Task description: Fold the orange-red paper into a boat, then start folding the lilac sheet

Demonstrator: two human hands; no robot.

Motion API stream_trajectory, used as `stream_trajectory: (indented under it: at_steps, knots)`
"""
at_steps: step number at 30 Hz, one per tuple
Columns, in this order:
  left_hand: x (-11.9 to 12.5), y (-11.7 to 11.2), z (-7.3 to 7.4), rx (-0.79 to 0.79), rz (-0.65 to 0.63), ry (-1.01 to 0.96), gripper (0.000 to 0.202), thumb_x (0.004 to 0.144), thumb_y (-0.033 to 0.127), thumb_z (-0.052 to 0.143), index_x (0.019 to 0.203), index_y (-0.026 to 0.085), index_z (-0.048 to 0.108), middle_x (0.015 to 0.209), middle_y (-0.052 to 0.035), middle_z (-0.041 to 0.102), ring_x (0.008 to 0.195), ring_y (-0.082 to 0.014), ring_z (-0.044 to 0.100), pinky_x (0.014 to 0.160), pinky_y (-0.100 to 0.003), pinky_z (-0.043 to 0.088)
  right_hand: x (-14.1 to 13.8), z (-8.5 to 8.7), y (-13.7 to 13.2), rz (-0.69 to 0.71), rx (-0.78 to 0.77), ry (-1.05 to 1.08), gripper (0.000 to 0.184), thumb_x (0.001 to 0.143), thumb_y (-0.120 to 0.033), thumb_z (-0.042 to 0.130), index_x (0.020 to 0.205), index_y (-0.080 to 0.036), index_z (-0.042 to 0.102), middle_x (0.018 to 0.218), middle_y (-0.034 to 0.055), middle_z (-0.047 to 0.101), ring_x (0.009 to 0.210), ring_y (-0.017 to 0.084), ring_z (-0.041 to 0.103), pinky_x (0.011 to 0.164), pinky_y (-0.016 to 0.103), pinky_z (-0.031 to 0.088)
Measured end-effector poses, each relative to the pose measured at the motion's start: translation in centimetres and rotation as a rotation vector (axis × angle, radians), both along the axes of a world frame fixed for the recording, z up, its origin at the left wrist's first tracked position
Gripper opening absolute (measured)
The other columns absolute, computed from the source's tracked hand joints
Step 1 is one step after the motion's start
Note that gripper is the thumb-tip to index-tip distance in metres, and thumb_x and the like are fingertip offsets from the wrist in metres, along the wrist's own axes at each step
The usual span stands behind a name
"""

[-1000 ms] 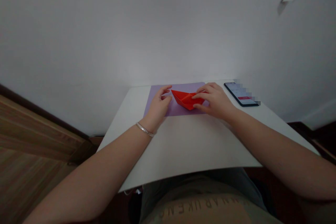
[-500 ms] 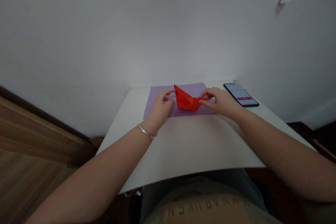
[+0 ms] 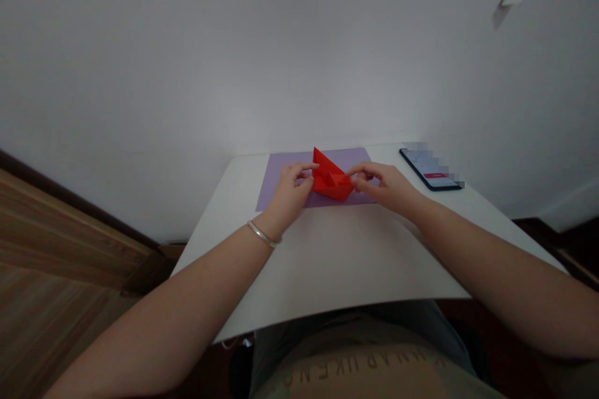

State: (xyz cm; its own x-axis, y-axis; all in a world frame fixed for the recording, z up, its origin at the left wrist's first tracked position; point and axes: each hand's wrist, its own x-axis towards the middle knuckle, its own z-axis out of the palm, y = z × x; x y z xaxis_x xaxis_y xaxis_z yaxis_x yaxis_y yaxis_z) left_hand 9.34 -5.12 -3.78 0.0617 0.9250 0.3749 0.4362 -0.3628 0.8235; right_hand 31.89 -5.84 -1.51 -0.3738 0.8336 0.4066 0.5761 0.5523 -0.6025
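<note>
and here's the left hand (image 3: 292, 190) curled against a red folded-paper boat (image 3: 331, 179), the right hand (image 3: 384, 186) pinching its other end, both apparently steadying it on a lavender rectangular mat (image 3: 355, 158) on the white table (image 3: 337, 262).

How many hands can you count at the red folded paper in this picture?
2: the left hand at the left side of the red folded paper, and the right hand at its right side.

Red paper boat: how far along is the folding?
It looks mostly folded: the red paper boat already has its pointed shape and sits on the purple mat. In hand, the fingers of the left hand and right hand hold it from either side. What's left is hard to tell; perhaps only some final shaping.
</note>
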Motion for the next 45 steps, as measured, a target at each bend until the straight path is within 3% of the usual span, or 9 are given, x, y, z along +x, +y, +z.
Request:
stream_trajectory:
  at_steps: [4, 9, 13, 17, 22, 26, 30, 41, 45]
  knots:
    - [0.3, -0.2, 0.1, 0.049, -0.007, 0.055, 0.030, 0.081, 0.010, 0.052, 0.104, 0.022, 0.068, 0.113, -0.0073, 0.050, 0.099, -0.0162, 0.053, 0.083, -0.030, 0.048, 0.6, -0.4, 0.7, -0.092, 0.029, -0.093, 0.028, 0.084, -0.021, 0.048, 0.102, -0.021, 0.069, 0.078, 0.0032, 0.070, 0.068, 0.017, 0.059, 0.064, 0.029, 0.043]
    - [0.6, -0.6, 0.3, 0.143, -0.092, 0.153, 0.029, 0.080, 0.013, 0.061, 0.107, 0.023, 0.067, 0.098, -0.0046, 0.048, 0.081, -0.0131, 0.049, 0.076, -0.029, 0.049, 0.7, -1.3, 1.7, -0.004, 0.222, -0.366, 0.024, 0.076, -0.015, 0.057, 0.094, -0.022, 0.071, 0.082, 0.0043, 0.070, 0.075, 0.019, 0.059, 0.072, 0.032, 0.044]
    - [0.9, -1.1, 0.7, 0.230, -0.248, 0.237, 0.039, 0.070, 0.024, 0.078, 0.107, 0.022, 0.067, 0.100, -0.0065, 0.048, 0.096, -0.0195, 0.048, 0.080, -0.033, 0.049, -0.1, -1.0, 1.1, 0.043, 0.381, -0.406, 0.012, 0.082, -0.021, 0.060, 0.086, -0.020, 0.071, 0.077, 0.0054, 0.068, 0.073, 0.020, 0.057, 0.070, 0.033, 0.041]
    - [0.9, -1.2, 0.7, 0.243, -0.208, 0.251, 0.035, 0.071, 0.022, 0.078, 0.104, 0.021, 0.066, 0.101, -0.0069, 0.049, 0.100, -0.0208, 0.048, 0.081, -0.035, 0.049, -0.9, -0.7, 0.4, 0.086, 0.450, -0.366, 0.013, 0.086, -0.022, 0.059, 0.089, -0.021, 0.071, 0.079, 0.0043, 0.069, 0.076, 0.019, 0.058, 0.073, 0.033, 0.041]
    - [0.4, -0.7, 0.7, 0.233, -0.158, 0.213, 0.013, 0.079, 0.011, 0.063, 0.090, 0.019, 0.065, 0.104, -0.0065, 0.048, 0.099, -0.0176, 0.051, 0.079, -0.031, 0.051, -0.1, -1.2, 0.9, 0.017, 0.451, -0.280, 0.017, 0.083, -0.024, 0.060, 0.097, -0.023, 0.070, 0.104, 0.0094, 0.067, 0.097, 0.024, 0.058, 0.087, 0.041, 0.043]
    - [-0.1, -0.2, 0.8, 0.171, -0.143, 0.196, 0.013, 0.077, 0.005, 0.056, 0.076, 0.016, 0.061, 0.113, -0.0079, 0.047, 0.103, -0.0170, 0.053, 0.081, -0.030, 0.052, 1.4, -2.1, 2.0, -0.092, 0.414, -0.247, 0.032, 0.076, -0.015, 0.059, 0.106, -0.022, 0.067, 0.134, 0.0138, 0.051, 0.122, 0.029, 0.047, 0.099, 0.051, 0.040]
    - [-1.0, 0.6, 0.4, 0.175, -0.089, 0.190, 0.012, 0.079, 0.008, 0.055, 0.083, 0.017, 0.062, 0.113, -0.0086, 0.049, 0.104, -0.0185, 0.054, 0.078, -0.030, 0.053, 2.5, -2.9, 2.7, -0.154, 0.362, -0.236, 0.045, 0.073, -0.012, 0.057, 0.116, -0.022, 0.062, 0.145, 0.0142, 0.042, 0.130, 0.033, 0.041, 0.104, 0.056, 0.035]
    - [-2.0, 1.8, -0.3, 0.225, -0.065, 0.262, 0.016, 0.080, 0.012, 0.053, 0.087, 0.018, 0.066, 0.098, -0.0057, 0.061, 0.093, -0.0164, 0.058, 0.076, -0.029, 0.053, 2.4, -3.2, 3.1, -0.156, 0.227, -0.085, 0.032, 0.077, -0.019, 0.054, 0.107, -0.019, 0.062, 0.110, 0.0112, 0.066, 0.104, 0.027, 0.060, 0.091, 0.047, 0.048]
    - [-2.1, 1.8, -0.3, 0.224, -0.042, 0.266, 0.025, 0.080, 0.013, 0.052, 0.100, 0.019, 0.067, 0.109, -0.0083, 0.059, 0.101, -0.0182, 0.057, 0.076, -0.030, 0.054, 2.1, -3.0, 2.8, -0.127, 0.188, -0.077, 0.036, 0.076, -0.018, 0.053, 0.112, -0.018, 0.061, 0.112, 0.0113, 0.066, 0.098, 0.025, 0.062, 0.087, 0.043, 0.050]
